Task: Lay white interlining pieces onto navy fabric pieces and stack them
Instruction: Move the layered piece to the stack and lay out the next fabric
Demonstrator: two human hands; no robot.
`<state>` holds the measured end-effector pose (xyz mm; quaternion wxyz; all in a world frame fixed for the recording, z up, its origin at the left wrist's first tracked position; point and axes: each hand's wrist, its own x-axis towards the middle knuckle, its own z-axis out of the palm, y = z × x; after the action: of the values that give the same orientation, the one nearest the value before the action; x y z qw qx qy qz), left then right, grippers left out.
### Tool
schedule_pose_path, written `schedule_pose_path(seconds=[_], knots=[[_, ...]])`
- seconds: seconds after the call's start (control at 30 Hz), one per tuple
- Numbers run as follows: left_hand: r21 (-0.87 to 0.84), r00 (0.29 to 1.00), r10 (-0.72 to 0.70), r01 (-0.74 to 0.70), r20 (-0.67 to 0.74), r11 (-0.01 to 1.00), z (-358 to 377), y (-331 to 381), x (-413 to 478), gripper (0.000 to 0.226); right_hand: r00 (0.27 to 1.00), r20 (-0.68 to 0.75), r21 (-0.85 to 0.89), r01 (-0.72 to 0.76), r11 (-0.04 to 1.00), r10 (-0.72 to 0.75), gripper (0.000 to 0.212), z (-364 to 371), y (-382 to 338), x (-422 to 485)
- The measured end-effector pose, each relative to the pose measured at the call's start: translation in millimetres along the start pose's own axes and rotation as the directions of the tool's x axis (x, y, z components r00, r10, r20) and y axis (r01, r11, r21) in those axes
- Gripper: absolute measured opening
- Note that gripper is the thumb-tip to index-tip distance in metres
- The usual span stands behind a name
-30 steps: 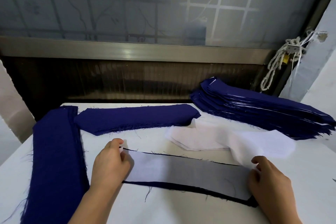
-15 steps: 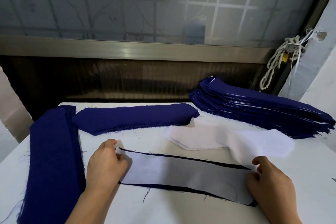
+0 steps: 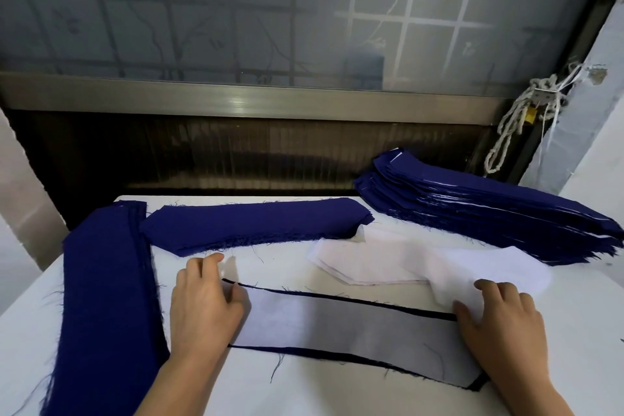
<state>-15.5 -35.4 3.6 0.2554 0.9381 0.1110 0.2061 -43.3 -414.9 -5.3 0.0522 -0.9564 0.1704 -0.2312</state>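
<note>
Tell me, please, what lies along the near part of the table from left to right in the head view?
Long navy fabric stack → left hand → translucent white interlining strip lying on a navy piece → right hand.
</note>
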Motion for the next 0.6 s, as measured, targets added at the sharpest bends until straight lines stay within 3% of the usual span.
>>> schedule_pose_path(seconds=[0.1,0.2,0.3,0.43,0.53,0.6], knots=[[-0.015,1.0,-0.004,0.004,-0.001,1.0,0.9,-2.8,0.8,0.043,0.992,0.108,-0.029,-0.057,0.998,0.06,0.039,4.8,4.8,15.6],[-0.037,1.0,-0.003,0.002,-0.011,0.999,2.1,-4.3,1.9,0.037,0.976,0.162,-0.034,-0.143,0.989,0.147,0.054,8.5,8.3,31.2],[-0.03,1.0,0.014,-0.015,-0.012,0.999,3.4,-5.4,2.3,0.03,0.975,0.181,-0.005,-0.129,0.992,0.128,0.067,11.9,6.8,51.4],[-0.027,1.0,0.018,-0.018,-0.021,0.999,5.2,-7.4,3.1,0.021,0.903,0.396,-0.037,-0.167,0.985,0.168,0.078,12.3,-0.3,81.8],[-0.034,0.999,0.042,-0.043,-0.029,0.999,6.9,-9.1,3.3,0.018,0.857,0.494,0.001,-0.171,0.985,0.148,0.057,3.0,-5.6,94.4],[-0.043,0.997,0.058,-0.06,-0.041,0.997,8.3,-10.4,3.8,0.018,0.888,0.46,0.162,-0.111,0.981,0.025,0.024,-2.7,-8.2,95.1]])
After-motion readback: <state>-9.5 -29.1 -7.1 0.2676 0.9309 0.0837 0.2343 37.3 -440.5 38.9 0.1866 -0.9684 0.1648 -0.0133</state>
